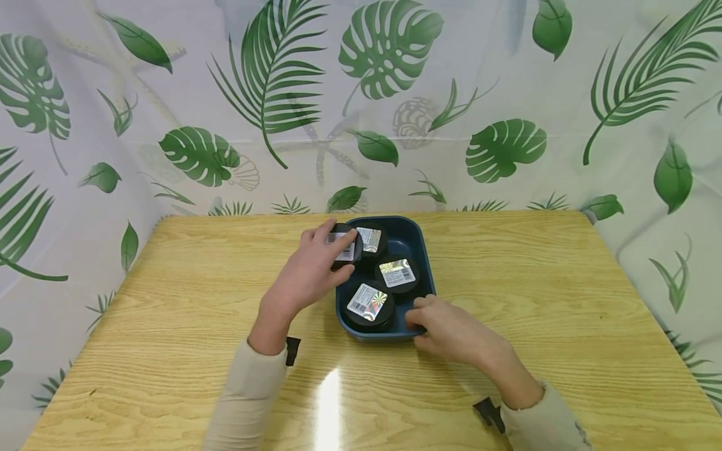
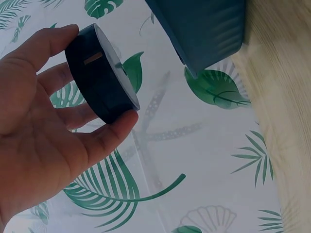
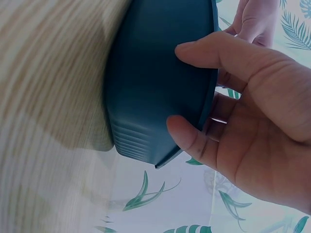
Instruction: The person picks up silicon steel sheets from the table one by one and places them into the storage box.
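Note:
My left hand (image 1: 307,269) holds a black puck-shaped container (image 2: 99,73) by its edge, thumb on one side and fingers on the other. In the head view it is raised over the left back rim of a dark blue plastic bin (image 1: 414,235). A white label shows on its face. Several more such containers sit in the bin: one at the back (image 1: 371,240), one at the middle right (image 1: 397,274) and one at the front left (image 1: 369,305). My right hand (image 1: 454,329) grips the bin's front right corner, thumb outside and other fingers over the rim.
The bin stands on a light wooden table (image 1: 536,269), toward its back edge. Behind and beside the table hangs a white cloth (image 1: 451,188) printed with green leaves. Black straps (image 1: 292,351) show at both wrists, by the beige sleeves.

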Motion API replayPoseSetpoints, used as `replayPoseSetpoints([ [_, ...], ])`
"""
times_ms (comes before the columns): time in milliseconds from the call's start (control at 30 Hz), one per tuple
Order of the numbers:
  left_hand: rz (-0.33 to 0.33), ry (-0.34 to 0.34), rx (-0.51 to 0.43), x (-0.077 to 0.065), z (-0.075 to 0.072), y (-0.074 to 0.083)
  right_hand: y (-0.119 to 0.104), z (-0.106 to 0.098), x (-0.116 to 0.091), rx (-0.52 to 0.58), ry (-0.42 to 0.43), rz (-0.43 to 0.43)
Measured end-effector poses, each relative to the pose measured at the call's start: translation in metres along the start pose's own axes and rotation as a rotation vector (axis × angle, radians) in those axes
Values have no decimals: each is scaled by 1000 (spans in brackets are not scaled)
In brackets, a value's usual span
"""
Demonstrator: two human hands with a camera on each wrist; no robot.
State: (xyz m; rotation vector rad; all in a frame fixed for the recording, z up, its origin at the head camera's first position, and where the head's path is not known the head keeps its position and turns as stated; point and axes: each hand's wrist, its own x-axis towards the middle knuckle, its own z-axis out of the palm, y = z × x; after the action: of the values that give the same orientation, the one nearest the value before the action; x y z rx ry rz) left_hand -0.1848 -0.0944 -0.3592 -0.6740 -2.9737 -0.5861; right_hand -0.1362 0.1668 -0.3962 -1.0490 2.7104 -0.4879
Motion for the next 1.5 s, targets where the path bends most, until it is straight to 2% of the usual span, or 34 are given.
replayPoseSetpoints([
  [533, 36, -18, -53, 11, 16, 15, 2, 1, -1, 1, 3, -13],
  [800, 89, 9, -81, 21, 32, 25, 3, 1, -1, -2, 14, -27],
  [1000, 90, -13, -74, 26, 43, 38, 4, 1, -1, -3, 10, -39],
  [1167, 100, -16, -41, 33, 54, 49, 4, 1, -1, -1, 7, -36],
  [1233, 106, -18, 4, 36, 60, 52, 4, 0, -1, 5, 4, -32],
  [1400, 104, -39, 96, 39, 73, 53, 4, 1, -1, 9, -3, -34],
  [1500, 109, -44, 114, 39, 77, 54, 4, 1, -1, 9, -4, -40],
])
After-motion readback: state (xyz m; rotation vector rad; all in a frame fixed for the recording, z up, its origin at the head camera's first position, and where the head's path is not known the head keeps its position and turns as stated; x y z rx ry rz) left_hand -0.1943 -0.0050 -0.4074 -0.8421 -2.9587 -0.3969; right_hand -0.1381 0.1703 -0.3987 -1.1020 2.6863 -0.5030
